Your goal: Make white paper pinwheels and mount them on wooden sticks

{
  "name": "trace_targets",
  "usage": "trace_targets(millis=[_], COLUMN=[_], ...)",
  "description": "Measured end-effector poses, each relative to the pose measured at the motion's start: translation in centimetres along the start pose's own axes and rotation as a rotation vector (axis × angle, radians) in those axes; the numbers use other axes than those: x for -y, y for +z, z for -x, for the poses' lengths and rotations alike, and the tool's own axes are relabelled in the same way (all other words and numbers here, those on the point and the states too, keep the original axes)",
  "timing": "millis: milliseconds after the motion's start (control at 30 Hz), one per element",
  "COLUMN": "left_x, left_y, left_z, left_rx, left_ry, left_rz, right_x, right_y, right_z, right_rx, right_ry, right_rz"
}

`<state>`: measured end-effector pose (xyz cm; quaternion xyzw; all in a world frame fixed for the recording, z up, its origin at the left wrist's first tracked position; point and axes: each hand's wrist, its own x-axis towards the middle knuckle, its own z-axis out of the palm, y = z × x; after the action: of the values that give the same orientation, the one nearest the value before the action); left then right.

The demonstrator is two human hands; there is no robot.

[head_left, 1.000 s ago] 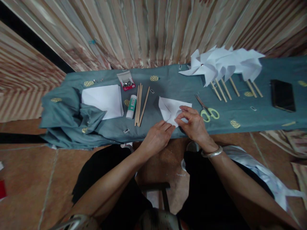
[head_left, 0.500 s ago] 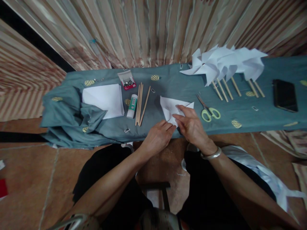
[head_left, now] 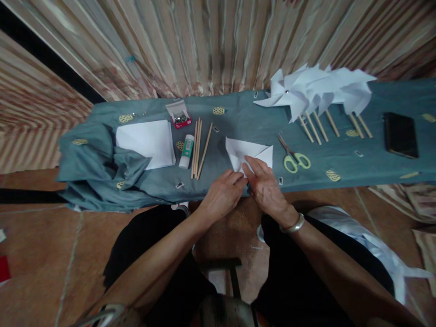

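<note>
A folded white paper sheet (head_left: 250,146) lies near the front edge of the cloth-covered table. My left hand (head_left: 225,190) grips its near edge with fingers closed together. Over the paper's near right part, my right hand (head_left: 267,186) has its fingers bent close to the left fingertips, pressing on the sheet. The thumb and finger ends are partly hidden. To the right of the right hand lie scissors (head_left: 293,159) with light green handles. Wooden sticks (head_left: 200,150) and a green-and-white glue stick (head_left: 186,152) are on the left.
A stack of white paper (head_left: 146,143) and a red box of pins (head_left: 180,116) sit at the left. Several paper pinwheels (head_left: 316,91) lie at the back right, beside a black phone (head_left: 401,135). A pleated curtain (head_left: 211,45) hangs behind the table.
My right hand has shifted down and left across the paper, bringing its fingertips closer to my left hand. My left hand stays at the paper's near edge.
</note>
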<state>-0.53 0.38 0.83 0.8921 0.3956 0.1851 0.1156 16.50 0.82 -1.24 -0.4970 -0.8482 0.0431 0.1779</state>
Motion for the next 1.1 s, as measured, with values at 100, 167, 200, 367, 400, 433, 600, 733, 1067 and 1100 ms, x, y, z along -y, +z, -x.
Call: trace_targets(millis=[100,167,200,367,400,433,600,733,1067,1100], left_x=[0.0,0.0,0.0,0.0,0.0,0.0,0.0,0.1,0.9,1.1], left_y=[0.1,0.1,0.1,0.0,0.0,0.0,0.1,0.1,-0.5,-0.6], left_z=[0.0,0.0,0.0,-0.1,-0.1,-0.1,-0.1,-0.1,0.2,0.2], left_rx=[-0.009,-0.005,-0.002,-0.015,-0.027,-0.036,-0.057,-0.054,-0.143,-0.152], left_ry=[-0.002,0.002,0.007,0.020,0.019,0.020,0.017,0.012,0.048,0.049], left_rz=[-0.004,-0.009,-0.013,-0.023,-0.023,-0.022,-0.007,0.008,-0.020,-0.020], right_x=[0.0,0.0,-0.1,-1.3,-1.7,-2.2,-4.7,-5.9,-7.3,-7.4], right_y=[0.1,-0.1,-0.2,-1.7,-1.9,-2.2,-2.2,-2.2,-4.4,-4.5], right_z=[-0.1,-0.3,-0.4,-1.1,-1.3,-1.5,-3.1,-3.9,-3.6,-3.5], right_rx=[0.002,0.013,0.022,-0.018,-0.046,-0.075,-0.152,-0.121,-0.055,-0.044], right_ry=[-0.008,-0.018,-0.021,0.007,0.018,0.038,0.234,0.279,0.456,0.472], right_rz=[0.005,0.009,0.013,-0.071,-0.100,-0.117,-0.075,-0.095,-0.164,-0.169])
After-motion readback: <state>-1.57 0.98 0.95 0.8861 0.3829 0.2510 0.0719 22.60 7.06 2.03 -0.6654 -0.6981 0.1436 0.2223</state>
